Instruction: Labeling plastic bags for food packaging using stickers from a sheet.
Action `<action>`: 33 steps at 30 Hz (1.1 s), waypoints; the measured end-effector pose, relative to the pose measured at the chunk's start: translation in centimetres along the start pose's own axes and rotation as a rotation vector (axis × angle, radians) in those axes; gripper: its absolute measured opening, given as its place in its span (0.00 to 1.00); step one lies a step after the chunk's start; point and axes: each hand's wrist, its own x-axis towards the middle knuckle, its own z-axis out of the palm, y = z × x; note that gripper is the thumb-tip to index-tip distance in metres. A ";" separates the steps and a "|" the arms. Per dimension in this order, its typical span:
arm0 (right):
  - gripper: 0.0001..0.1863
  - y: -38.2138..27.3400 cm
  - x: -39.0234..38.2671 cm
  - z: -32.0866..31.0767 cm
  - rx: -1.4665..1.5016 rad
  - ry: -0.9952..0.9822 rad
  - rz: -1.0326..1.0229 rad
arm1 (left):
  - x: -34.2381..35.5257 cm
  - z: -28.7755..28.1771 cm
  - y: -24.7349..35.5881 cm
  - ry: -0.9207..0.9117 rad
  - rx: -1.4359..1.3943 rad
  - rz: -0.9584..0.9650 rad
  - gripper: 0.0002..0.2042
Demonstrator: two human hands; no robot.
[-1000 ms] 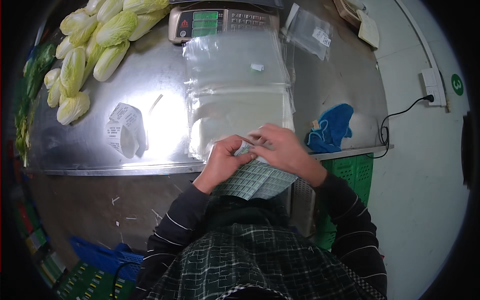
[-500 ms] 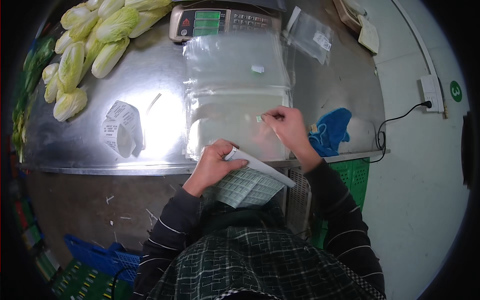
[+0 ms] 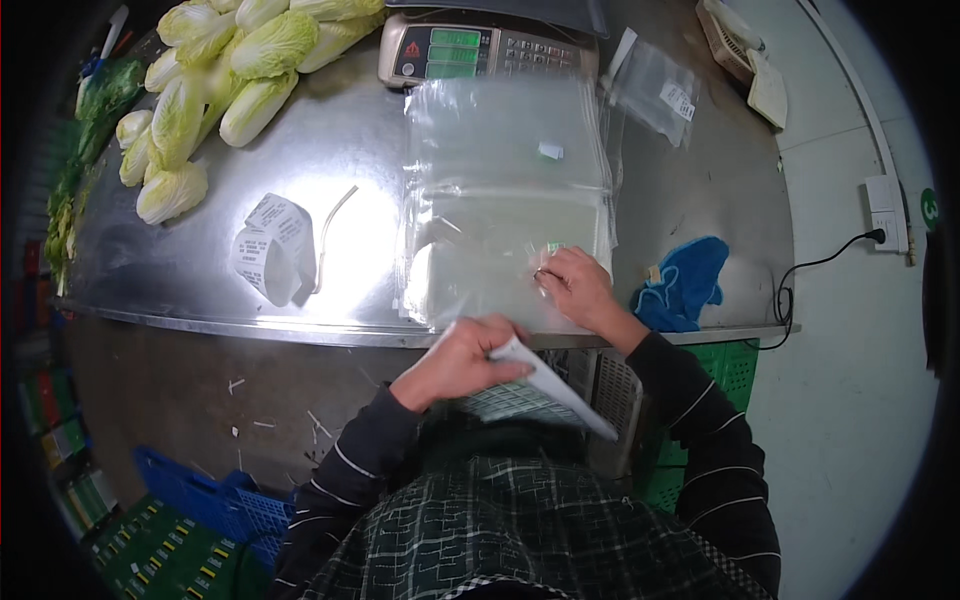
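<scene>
A stack of clear plastic bags (image 3: 480, 225) lies flat on the steel table in front of me. My right hand (image 3: 583, 288) is closed over its near right part, thumb and fingers pinching the film of the top bag, which wrinkles at the fingertips. Just beyond them a small green-and-white label (image 3: 555, 247) sits on the bag; farther up is a small white label (image 3: 550, 151). Below the table edge my left hand (image 3: 465, 358) grips a sheet of small printed labels (image 3: 510, 400), its white edge folded over and blurred.
Several napa cabbages (image 3: 180, 120) are piled at the far left beside leafy greens (image 3: 95, 120). A scale (image 3: 490, 50) stands behind the bags. A curled paper strip (image 3: 272, 250) lies to the left, a blue cloth (image 3: 685, 283) to the right. Green crates (image 3: 725, 380) stand below the table.
My right hand has drawn nearer to me; the small green label it pinched now sits on the bag beyond the fingers. The left hand has tilted the label sheet. The whole view has shifted slightly.
</scene>
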 end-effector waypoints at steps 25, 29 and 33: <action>0.10 -1.2 -3.9 -9.6 0.712 -0.320 0.396 | -4.0 -5.3 0.1 0.600 -0.365 -0.176 0.09; 0.11 -0.6 -3.7 -8.9 0.590 -0.283 0.411 | -2.4 -6.1 -0.4 0.636 -0.319 -0.140 0.13; 0.22 -0.3 0.2 -8.0 0.267 -0.225 0.106 | -2.9 -9.7 -0.1 0.885 0.294 -0.064 0.14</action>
